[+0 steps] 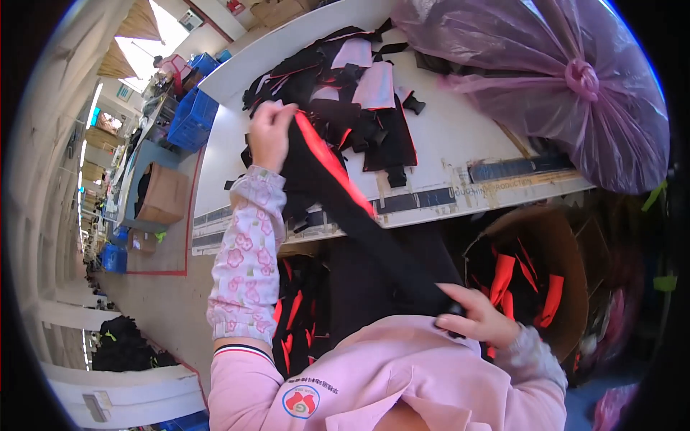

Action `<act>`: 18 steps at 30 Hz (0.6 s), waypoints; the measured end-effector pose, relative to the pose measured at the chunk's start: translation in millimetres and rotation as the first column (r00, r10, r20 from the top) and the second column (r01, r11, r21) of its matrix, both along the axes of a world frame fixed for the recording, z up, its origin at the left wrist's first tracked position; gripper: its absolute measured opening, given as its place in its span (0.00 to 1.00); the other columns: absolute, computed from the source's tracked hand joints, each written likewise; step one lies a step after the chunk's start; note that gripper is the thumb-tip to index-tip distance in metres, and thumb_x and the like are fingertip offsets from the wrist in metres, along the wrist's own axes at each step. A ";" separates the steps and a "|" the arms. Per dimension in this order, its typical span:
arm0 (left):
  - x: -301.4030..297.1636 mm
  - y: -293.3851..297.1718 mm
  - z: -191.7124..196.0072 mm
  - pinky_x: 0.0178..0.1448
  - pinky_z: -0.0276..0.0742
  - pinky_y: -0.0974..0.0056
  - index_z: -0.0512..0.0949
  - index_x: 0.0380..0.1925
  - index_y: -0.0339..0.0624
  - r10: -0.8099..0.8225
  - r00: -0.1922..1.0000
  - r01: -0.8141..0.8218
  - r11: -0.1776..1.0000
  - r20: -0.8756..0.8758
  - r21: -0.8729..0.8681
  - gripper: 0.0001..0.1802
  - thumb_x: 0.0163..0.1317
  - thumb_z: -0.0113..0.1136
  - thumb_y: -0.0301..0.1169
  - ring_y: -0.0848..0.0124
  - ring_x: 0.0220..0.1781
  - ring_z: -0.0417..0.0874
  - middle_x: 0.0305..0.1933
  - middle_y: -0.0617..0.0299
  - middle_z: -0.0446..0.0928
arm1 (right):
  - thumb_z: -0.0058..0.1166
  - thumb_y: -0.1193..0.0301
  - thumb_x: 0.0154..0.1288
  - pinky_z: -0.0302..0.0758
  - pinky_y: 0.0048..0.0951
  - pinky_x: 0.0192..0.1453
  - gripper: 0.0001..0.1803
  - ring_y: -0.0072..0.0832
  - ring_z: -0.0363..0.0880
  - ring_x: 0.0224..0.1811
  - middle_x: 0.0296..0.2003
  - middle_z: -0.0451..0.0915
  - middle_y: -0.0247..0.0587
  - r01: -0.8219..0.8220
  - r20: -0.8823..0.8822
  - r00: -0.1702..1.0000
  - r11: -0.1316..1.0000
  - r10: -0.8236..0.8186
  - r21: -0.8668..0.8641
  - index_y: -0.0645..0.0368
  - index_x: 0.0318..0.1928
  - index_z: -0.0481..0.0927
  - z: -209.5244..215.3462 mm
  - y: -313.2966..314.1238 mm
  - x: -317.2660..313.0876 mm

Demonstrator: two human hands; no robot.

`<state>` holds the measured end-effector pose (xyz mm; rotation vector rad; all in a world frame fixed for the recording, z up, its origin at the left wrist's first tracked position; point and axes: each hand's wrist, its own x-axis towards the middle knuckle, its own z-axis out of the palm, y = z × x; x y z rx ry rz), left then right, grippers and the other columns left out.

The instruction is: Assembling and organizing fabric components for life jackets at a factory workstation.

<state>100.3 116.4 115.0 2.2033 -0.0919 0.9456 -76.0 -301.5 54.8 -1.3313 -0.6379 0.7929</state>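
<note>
1. Both hands clamp a black strap with red edging [338,187]: left hand [272,135] far end, right hand [478,316] near end.
2. White worktable [460,136] far; purple plastic bag [546,79] far right.
3. Cardboard box [546,273] right; blue crates [192,118] far left on workshop floor.

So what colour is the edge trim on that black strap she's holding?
Red trim on the black strap, shown best in the head view.

A white table [460,136] carries a heap of black-and-red fabric pieces [352,93] — beside it, a tied purple plastic bag [546,79].
</note>
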 end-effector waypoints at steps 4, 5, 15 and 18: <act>0.2 -64.5 4.4 0.43 0.69 0.73 0.73 0.39 0.38 -0.525 0.841 0.446 0.809 -0.130 -0.382 0.17 0.56 0.65 0.37 0.80 0.37 0.72 0.31 0.62 0.73 | 0.61 0.62 0.55 0.77 0.31 0.35 0.31 0.37 0.81 0.29 0.32 0.81 0.50 0.539 0.629 0.774 0.596 -0.073 -0.595 0.61 0.57 0.69 -92.8 -116.5 -46.6; 4.1 -72.8 -15.6 0.45 0.69 0.72 0.72 0.41 0.38 -0.485 0.810 0.402 0.868 -0.330 -0.291 0.19 0.56 0.66 0.38 0.78 0.40 0.73 0.35 0.61 0.74 | 0.61 0.59 0.54 0.77 0.36 0.39 0.32 0.39 0.82 0.34 0.34 0.81 0.52 0.540 0.676 0.683 0.430 0.278 -0.723 0.60 0.57 0.71 -114.2 -155.7 -78.1; -28.0 -155.1 -169.9 0.49 0.70 0.55 0.71 0.39 0.41 -0.158 0.885 0.304 0.909 -0.439 0.287 0.20 0.49 0.66 0.35 0.52 0.45 0.72 0.39 0.52 0.72 | 0.54 0.74 0.58 0.75 0.39 0.45 0.18 0.47 0.77 0.43 0.40 0.78 0.50 0.546 0.587 0.756 0.773 -0.289 -0.323 0.62 0.50 0.74 -112.3 -45.8 41.4; -62.6 -169.7 -157.3 0.43 0.70 0.58 0.70 0.33 0.40 -0.282 0.794 0.354 0.935 -0.538 0.033 0.14 0.51 0.63 0.32 0.54 0.39 0.74 0.35 0.54 0.72 | 0.52 0.80 0.55 0.71 0.38 0.53 0.19 0.43 0.74 0.48 0.42 0.76 0.48 0.685 0.847 0.403 0.728 -0.346 -0.028 0.59 0.49 0.74 -87.8 31.2 105.8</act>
